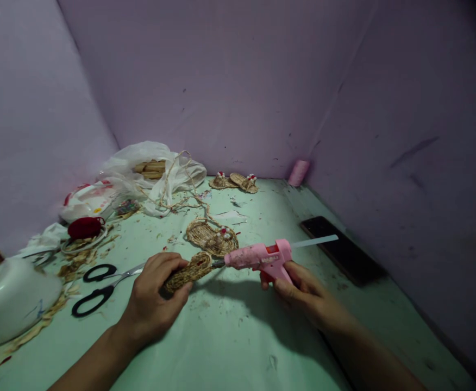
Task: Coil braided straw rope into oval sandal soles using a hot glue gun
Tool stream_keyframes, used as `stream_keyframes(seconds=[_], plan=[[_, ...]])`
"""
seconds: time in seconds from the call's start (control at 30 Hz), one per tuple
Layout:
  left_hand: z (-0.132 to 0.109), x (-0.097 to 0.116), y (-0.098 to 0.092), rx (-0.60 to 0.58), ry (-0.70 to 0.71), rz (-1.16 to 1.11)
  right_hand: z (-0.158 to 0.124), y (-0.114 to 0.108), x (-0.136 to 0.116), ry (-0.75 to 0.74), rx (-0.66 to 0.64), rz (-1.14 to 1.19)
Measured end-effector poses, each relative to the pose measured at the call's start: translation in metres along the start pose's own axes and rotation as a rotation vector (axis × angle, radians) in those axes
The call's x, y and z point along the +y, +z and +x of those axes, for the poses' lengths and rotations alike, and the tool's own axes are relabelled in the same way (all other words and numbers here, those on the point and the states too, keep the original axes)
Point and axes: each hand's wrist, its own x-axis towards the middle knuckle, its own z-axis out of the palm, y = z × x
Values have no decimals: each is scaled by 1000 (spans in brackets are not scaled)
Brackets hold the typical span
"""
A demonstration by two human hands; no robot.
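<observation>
My left hand (155,296) is closed around a small woven straw slipper (189,270), holding it just above the green tabletop (230,336). My right hand (299,290) grips the handle of a pink glue gun (258,256), with a clear glue stick (314,241) sticking out of its back. The gun's nozzle points left and touches the end of the slipper. Just behind it lies another woven slipper (212,237) with red and white decoration.
Black-handled scissors (99,285) lie left of my left hand. A white bowl (12,298), straw braid and a red yarn ball (85,227) sit at the left. Plastic bags (148,176), a finished slipper pair (235,182) and a pink spool (299,172) are at the back. A dark phone (342,250) lies right.
</observation>
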Motion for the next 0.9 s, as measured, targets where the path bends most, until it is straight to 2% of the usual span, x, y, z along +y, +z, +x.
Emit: stream_keyframes(seconds=[0.73, 0.9], plan=[[1, 1, 0, 17, 5, 16, 1, 0, 5, -13, 65, 5], [1, 0, 1, 9, 37, 13, 2, 3, -1, 1, 70, 12]])
